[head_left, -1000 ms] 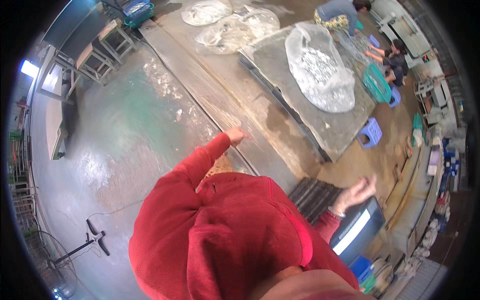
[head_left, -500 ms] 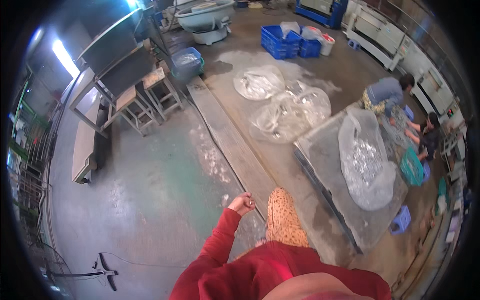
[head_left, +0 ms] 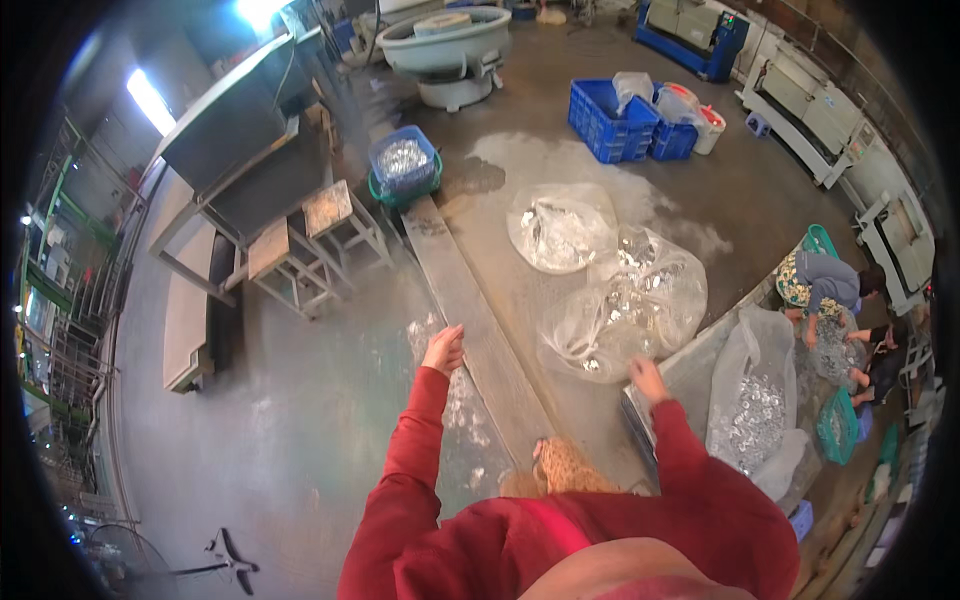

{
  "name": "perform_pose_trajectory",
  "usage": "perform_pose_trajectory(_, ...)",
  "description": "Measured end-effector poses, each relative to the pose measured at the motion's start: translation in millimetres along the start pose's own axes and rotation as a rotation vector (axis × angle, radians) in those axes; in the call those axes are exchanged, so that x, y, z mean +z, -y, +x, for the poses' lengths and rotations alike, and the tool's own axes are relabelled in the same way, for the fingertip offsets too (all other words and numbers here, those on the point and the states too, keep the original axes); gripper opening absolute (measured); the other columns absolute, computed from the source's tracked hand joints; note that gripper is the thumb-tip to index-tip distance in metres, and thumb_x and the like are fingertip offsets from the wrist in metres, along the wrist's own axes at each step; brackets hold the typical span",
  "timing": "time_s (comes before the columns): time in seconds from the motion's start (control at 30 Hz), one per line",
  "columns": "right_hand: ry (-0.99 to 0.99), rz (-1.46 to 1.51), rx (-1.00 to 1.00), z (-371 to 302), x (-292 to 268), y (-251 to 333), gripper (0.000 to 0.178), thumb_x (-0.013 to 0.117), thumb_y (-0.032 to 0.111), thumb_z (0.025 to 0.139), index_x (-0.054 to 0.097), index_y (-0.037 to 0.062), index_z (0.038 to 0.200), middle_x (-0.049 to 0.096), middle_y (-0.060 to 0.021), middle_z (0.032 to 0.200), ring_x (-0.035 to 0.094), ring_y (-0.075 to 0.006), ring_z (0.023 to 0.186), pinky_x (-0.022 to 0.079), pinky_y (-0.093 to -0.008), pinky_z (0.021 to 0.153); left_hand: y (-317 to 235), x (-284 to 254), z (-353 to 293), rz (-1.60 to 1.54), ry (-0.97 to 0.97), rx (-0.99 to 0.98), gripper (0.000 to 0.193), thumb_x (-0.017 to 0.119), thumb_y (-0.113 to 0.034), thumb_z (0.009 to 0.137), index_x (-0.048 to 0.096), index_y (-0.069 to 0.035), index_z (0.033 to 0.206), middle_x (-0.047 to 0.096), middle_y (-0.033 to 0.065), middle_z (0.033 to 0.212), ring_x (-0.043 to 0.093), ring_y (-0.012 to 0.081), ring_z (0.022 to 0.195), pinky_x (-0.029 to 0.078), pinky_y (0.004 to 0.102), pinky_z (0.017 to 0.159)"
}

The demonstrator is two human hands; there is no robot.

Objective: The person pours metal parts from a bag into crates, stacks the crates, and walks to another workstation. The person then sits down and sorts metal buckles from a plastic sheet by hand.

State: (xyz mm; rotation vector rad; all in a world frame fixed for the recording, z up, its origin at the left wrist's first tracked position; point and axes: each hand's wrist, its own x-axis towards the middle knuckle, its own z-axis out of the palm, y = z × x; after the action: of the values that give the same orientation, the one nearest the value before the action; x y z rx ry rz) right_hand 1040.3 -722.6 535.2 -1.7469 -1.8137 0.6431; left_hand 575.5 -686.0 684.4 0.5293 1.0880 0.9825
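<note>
My left hand (head_left: 444, 350) is held out in front of me over the floor channel, its fingers curled closed with nothing seen in them. My right hand (head_left: 648, 380) is raised in front of the clear plastic bags (head_left: 625, 310), smeared by motion, so its fingers cannot be made out. Neither hand appears to touch anything. The bags lie bunched on the floor with shiny metal pieces inside. To the right, another open plastic bag (head_left: 752, 400) with many small shiny parts rests on a low slab (head_left: 685, 352).
A blue basket of shiny parts (head_left: 403, 160) stands at the end of the floor strip (head_left: 480, 300). Two stools (head_left: 328, 208) and a bench are left. Blue crates (head_left: 612, 125) stand ahead. At right, two people (head_left: 830, 285) crouch near a green basket (head_left: 838, 425).
My view has moved forward, and the bags and basket look nearer. My left hand has risen, and my right hand has come into view.
</note>
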Motion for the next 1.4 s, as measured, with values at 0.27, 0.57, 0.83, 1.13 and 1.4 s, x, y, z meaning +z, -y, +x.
perform_pose_trajectory(0.27,0.298,0.192,-0.227,226.0,-26.5,278.2,0.029,0.042,0.01,0.077,0.054,0.001,0.102,0.06,-0.0163,0.084,0.06,-0.0207,0.07,0.046,-0.0299,0.066,203.8,-214.5,-106.6,-0.593,-0.796,-0.108,0.019,0.046,-0.015,0.08,0.046,-0.006,0.064,0.041,-0.0005,0.063,0.039,0.0126,0.059,0.036,0.0288,0.053)
perform_pose_trajectory(0.57,0.527,-0.403,0.188,286.4,68.2,33.6,0.022,0.048,0.016,0.07,0.061,0.0042,0.082,0.059,-0.018,0.081,0.057,-0.0318,0.076,0.044,-0.0394,0.067,16.9,-289.9,25.1,-0.815,-0.807,0.317,0.017,0.042,-0.008,0.078,0.04,-0.01,0.061,0.042,0.0025,0.063,0.039,0.0171,0.058,0.035,0.0327,0.054)
perform_pose_trajectory(0.83,0.709,-0.202,0.891,302.7,59.1,36.4,0.017,0.052,0.014,0.066,0.06,0.0052,0.078,0.058,-0.0172,0.078,0.056,-0.0318,0.073,0.044,-0.0395,0.064,-395.3,-156.1,394.2,-0.491,-0.12,0.348,0.043,0.045,0.008,0.079,0.028,0.013,0.118,0.04,0.0251,0.114,0.042,0.0336,0.108,0.037,0.0382,0.094)
perform_pose_trajectory(1.13,0.549,-0.215,0.685,617.7,174.4,-4.5,0.012,0.056,0.012,0.063,0.058,0.0064,0.073,0.056,-0.0162,0.075,0.054,-0.0318,0.07,0.043,-0.0396,0.061,-570.4,-102.5,679.1,-0.501,0.038,0.58,0.04,0.048,0.009,0.077,0.033,0.014,0.114,0.044,0.0219,0.111,0.044,0.03,0.106,0.035,0.038,0.096)
perform_pose_trajectory(1.4,0.132,0.317,0.18,1175.2,137.2,192.8,0.031,0.046,0.011,0.073,0.056,0.007,0.103,0.057,-0.0058,0.069,0.053,-0.0133,0.061,0.043,-0.0277,0.055,-588.7,-199.5,826.5,-0.343,-0.315,0.406,0.04,0.049,-0.002,0.082,0.032,0.012,0.115,0.045,0.0204,0.11,0.046,0.027,0.104,0.039,0.0329,0.092)
